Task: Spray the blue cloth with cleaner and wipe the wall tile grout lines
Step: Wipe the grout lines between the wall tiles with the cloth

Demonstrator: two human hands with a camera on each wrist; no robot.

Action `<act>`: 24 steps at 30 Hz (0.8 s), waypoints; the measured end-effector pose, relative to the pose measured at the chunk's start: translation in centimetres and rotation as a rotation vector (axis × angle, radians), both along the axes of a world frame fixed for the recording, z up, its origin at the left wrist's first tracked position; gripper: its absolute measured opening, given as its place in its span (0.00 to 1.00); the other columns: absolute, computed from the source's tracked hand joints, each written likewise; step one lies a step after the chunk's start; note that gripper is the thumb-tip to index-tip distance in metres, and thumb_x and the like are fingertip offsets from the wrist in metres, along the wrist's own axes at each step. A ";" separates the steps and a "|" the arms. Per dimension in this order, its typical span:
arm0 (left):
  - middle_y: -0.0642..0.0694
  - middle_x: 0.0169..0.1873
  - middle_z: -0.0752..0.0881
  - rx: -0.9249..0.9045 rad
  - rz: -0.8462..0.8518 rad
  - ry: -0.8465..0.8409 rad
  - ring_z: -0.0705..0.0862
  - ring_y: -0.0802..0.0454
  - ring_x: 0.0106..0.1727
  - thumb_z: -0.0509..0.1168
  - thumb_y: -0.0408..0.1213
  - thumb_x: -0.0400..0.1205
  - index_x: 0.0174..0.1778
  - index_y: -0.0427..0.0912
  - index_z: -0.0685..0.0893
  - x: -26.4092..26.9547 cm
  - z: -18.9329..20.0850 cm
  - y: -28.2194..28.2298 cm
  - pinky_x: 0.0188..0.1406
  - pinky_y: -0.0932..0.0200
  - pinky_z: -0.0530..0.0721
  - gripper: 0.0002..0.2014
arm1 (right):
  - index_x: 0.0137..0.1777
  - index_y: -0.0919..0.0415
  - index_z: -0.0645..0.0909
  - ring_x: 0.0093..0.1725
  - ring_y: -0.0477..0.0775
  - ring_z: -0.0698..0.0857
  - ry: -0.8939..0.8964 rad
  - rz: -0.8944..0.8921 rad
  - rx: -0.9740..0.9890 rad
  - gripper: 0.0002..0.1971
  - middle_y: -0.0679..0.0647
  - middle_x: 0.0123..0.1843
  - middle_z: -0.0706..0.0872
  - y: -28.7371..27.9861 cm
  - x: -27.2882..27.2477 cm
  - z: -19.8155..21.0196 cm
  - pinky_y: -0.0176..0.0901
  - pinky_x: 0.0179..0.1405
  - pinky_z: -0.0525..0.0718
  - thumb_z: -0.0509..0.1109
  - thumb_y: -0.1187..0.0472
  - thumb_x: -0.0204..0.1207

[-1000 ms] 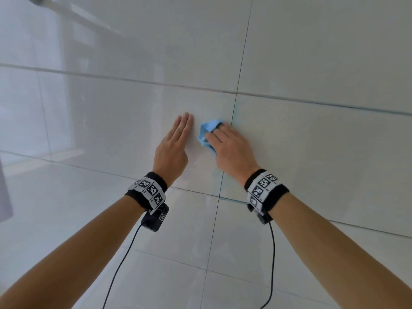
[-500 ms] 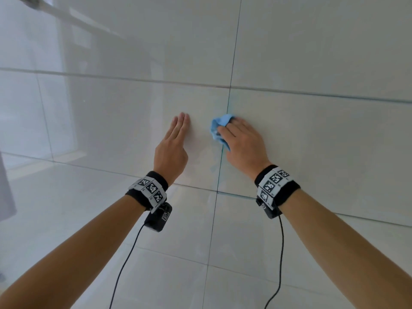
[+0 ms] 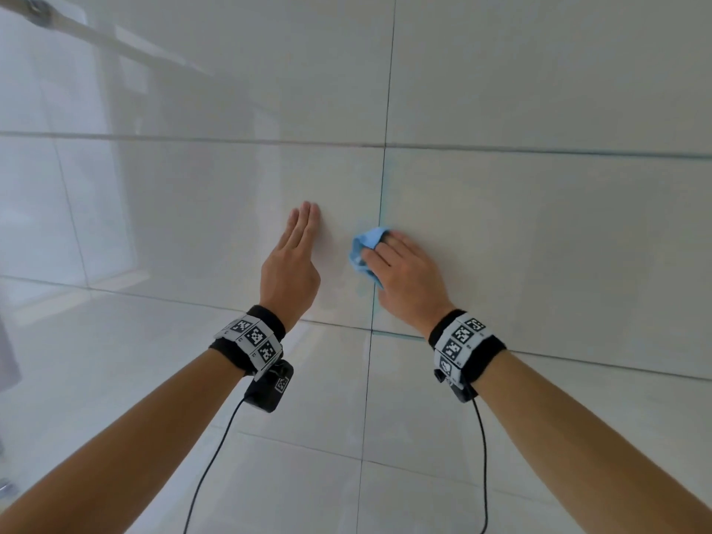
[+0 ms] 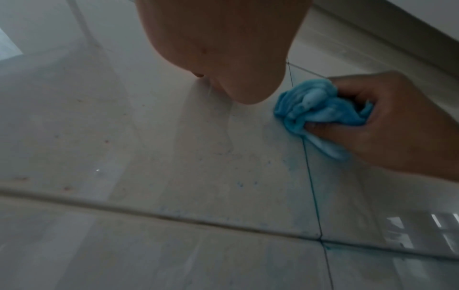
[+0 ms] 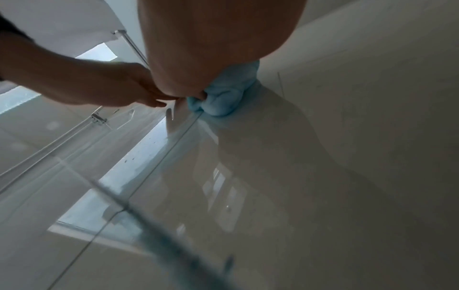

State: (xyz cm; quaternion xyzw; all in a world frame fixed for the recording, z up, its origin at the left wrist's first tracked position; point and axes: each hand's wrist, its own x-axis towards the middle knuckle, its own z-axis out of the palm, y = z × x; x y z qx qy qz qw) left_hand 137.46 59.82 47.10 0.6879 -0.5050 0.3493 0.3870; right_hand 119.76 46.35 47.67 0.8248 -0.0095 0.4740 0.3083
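the right hand [image 3: 404,273] grips the bunched blue cloth [image 3: 366,248] and presses it onto the vertical grout line [image 3: 381,186], partway between the upper cross joint and the lower one. the left hand [image 3: 294,264] lies flat on the wall tile [image 3: 231,225] just beside it, fingers straight and together, holding nothing, apparently as a brace.

to do this stroke well, i'd keep the wad tight so a firm fold sits in the groove rather than skating over the glossy tile faces, and follow the line in one straight pass with steady pressure. the smooth tile gives little resistance, so the cloth could drift sideways off the joint.

the cloth is light blue, soft and crumpled into folds, with one loose tail hanging below the fingers [image 4: 320,127] in the left wrist view. a faint blue tint runs along the grout below and above the cloth, and small blue specks dot the tile nearby; whether that is cleaner or dye from the cloth is hard to say at this sharpness.
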 end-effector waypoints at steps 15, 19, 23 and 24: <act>0.48 0.91 0.60 -0.050 0.003 -0.007 0.57 0.51 0.91 0.54 0.13 0.76 0.92 0.43 0.58 -0.2 -1.1 -0.7 0.75 0.59 0.77 0.45 | 0.64 0.66 0.86 0.64 0.67 0.86 -0.242 0.010 0.091 0.16 0.63 0.60 0.89 0.5 0.3 2.9 0.57 0.77 0.78 0.68 0.66 0.78; 0.46 0.91 0.60 -0.054 -0.001 0.006 0.57 0.48 0.91 0.54 0.14 0.77 0.92 0.42 0.58 -0.5 -1.2 -0.9 0.75 0.54 0.80 0.44 | 0.61 0.65 0.87 0.62 0.65 0.87 -0.136 -0.007 0.049 0.18 0.61 0.58 0.90 0.1 -0.1 0.0 0.56 0.81 0.76 0.74 0.72 0.71; 0.46 0.91 0.61 -0.043 0.002 0.014 0.58 0.48 0.91 0.54 0.14 0.76 0.92 0.42 0.58 -0.7 -1.2 -0.8 0.74 0.51 0.82 0.45 | 0.61 0.63 0.87 0.65 0.65 0.87 -0.071 -0.027 -0.020 0.16 0.60 0.59 0.90 -0.3 -1.4 2.5 0.55 0.82 0.74 0.77 0.69 0.72; 0.47 0.91 0.61 -0.041 0.002 0.012 0.58 0.48 0.91 0.54 0.14 0.75 0.92 0.42 0.58 -0.6 -1.1 -0.8 0.75 0.51 0.82 0.45 | 0.59 0.63 0.87 0.64 0.65 0.87 -0.096 -0.033 -0.016 0.16 0.60 0.58 0.90 -0.3 -1.6 3.9 0.54 0.80 0.73 0.77 0.70 0.71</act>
